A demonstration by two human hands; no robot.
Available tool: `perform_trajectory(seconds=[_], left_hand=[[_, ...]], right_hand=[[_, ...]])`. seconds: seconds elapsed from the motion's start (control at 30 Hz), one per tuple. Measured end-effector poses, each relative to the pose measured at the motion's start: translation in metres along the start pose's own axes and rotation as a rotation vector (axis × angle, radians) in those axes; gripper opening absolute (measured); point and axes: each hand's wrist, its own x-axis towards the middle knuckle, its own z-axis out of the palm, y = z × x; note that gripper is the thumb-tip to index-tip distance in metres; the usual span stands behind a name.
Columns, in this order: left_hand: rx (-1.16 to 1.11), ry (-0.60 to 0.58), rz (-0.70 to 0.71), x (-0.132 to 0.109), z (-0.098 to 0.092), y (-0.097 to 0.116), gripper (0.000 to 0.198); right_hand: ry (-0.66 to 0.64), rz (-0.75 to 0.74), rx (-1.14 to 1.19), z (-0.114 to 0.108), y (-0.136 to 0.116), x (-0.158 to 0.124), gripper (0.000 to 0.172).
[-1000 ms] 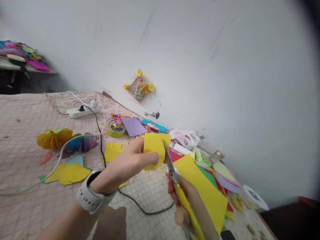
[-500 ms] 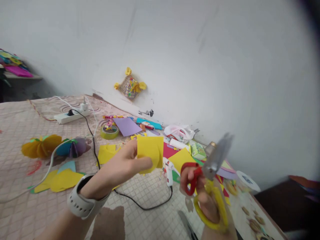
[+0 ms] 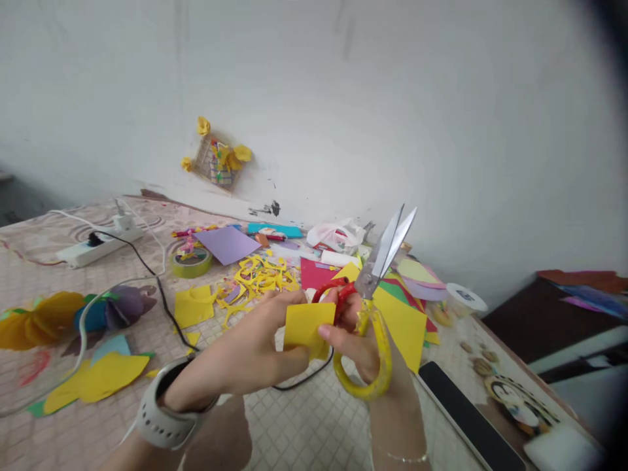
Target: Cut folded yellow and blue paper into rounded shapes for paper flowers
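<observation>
My left hand (image 3: pixel 245 353), with a white watch on its wrist, pinches a small square of yellow paper (image 3: pixel 305 329) between thumb and fingers. My right hand (image 3: pixel 354 343) is right beside it, its fingers through the yellow handles of a pair of scissors (image 3: pixel 371 313) with red inner grips. The steel blades stand open, pointing up and away. They are above and to the right of the paper, not touching it. The paper's lower edge is partly hidden by my left thumb.
Curly yellow paper scraps (image 3: pixel 258 278) lie behind my hands, near a purple sheet (image 3: pixel 226 244) and a tape roll (image 3: pixel 191 263). Coloured sheets (image 3: pixel 400 320) lie right. A black tablet (image 3: pixel 466 415) lies front right. Paper flowers (image 3: pixel 115 311), a power strip (image 3: pixel 98 245) and cables lie left.
My right hand has brought the scissors left, closer to the yellow paper, with the blades still open. The whole view has swung to the right, shifting everything left in the frame.
</observation>
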Motion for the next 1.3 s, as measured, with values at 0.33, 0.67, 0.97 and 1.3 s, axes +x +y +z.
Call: perform_trajectory(seconds=[0.33, 0.67, 0.97, 1.3], left_hand=[[-0.251, 0.109, -0.073, 0.004, 0.004, -0.009, 0.017], [-0.447, 0.623, -0.148, -0.005, -0.013, -0.011, 0.015], [-0.580, 0.916, -0.096, -0.018, -0.036, -0.008, 0.014], [-0.653, 0.722, -0.127, -0.020, -0.032, -0.004, 0.013]], right_hand=[[0.183, -0.074, 0.021, 0.017, -0.003, 0.004, 0.019], [-0.096, -0.060, -0.267, 0.020, -0.002, -0.005, 0.044], [-0.320, 0.086, -0.391, 0.027, 0.013, -0.003, 0.066], [-0.300, 0.073, -0.408, 0.024, 0.025, -0.002, 0.075]])
